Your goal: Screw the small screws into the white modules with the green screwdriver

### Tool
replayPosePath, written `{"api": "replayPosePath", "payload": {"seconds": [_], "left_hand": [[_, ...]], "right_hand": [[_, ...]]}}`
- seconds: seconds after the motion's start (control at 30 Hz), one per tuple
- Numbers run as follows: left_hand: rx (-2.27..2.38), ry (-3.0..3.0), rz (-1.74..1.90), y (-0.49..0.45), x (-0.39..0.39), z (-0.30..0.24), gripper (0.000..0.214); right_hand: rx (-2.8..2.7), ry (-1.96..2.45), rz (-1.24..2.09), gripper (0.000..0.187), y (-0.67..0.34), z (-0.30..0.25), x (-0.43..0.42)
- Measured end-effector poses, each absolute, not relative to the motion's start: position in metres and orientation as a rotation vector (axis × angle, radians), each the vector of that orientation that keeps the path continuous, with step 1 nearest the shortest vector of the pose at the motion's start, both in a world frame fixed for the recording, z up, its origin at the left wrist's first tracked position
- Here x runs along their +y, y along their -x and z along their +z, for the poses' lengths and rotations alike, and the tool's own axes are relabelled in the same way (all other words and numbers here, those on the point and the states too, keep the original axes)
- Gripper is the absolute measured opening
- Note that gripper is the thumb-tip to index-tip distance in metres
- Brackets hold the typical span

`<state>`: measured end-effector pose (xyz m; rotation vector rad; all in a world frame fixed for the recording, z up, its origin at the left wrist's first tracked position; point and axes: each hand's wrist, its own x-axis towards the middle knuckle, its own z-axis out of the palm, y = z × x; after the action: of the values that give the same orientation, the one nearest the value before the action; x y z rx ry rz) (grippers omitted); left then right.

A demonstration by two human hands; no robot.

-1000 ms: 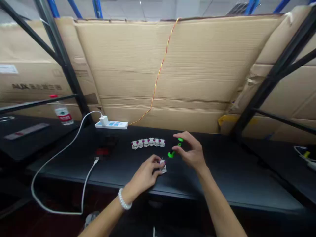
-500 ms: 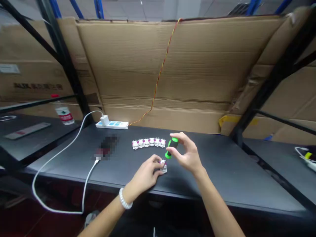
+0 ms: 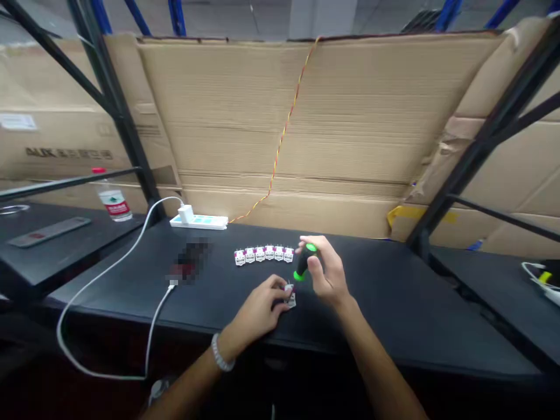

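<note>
From where I stood, the right hand had its thumb and fingers closed around the handle of a black-and-green screwdriver, just right of the frame's centre; I couldn't make out its tip. Beside it, lower and to the left, the left hand had its fingers drawn in narrow on a small white-and-purple block, holding it against the black worktop at lower centre. A pale coiled bracelet circled that wrist. Just above the hands, six similar blocks stood side by side in a slightly arched row. Further left lay a blurred dark-and-red item, with a white cable looping away toward a power strip at centre left. A red-capped bottle stood beyond, and cardboard walled the back, crossed by a red-and-yellow cord.
</note>
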<state>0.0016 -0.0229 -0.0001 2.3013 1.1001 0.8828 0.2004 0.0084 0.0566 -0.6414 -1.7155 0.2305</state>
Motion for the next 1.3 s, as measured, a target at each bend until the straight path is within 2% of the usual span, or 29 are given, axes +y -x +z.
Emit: {"api": "replayPosePath", "payload": {"seconds": [0.17, 0.27, 0.7, 0.87, 0.97, 1.3], "left_hand": [[1.068, -2.293, 0.890, -0.001, -0.022, -0.001, 0.017], [1.081, -2.286, 0.884, -0.001, -0.022, -0.002, 0.015], [1.065, -2.295, 0.897, -0.001, -0.023, -0.002, 0.014], [1.100, -2.281, 0.882, -0.001, -0.023, -0.001, 0.019], [1.102, -2.278, 0.873, 0.000, -0.022, -0.002, 0.023], [1.220, -2.308, 0.871, -0.006, -0.024, -0.001, 0.022]], "right_hand": [[-1.721, 0.564, 0.713, 0.037, -0.201, 0.058, 0.003], [-1.702, 0.583, 0.814, 0.036, -0.201, 0.061, 0.004], [-1.569, 0.775, 0.053, 0.025, -0.181, 0.062, 0.000], [-1.274, 0.774, 0.176, 0.036, -0.193, 0.059, 0.001], [-1.073, 0.680, 0.254, 0.033, -0.221, 0.062, 0.008], [-1.031, 0.709, 0.284, 0.038, -0.314, 0.049, 0.039]]}}
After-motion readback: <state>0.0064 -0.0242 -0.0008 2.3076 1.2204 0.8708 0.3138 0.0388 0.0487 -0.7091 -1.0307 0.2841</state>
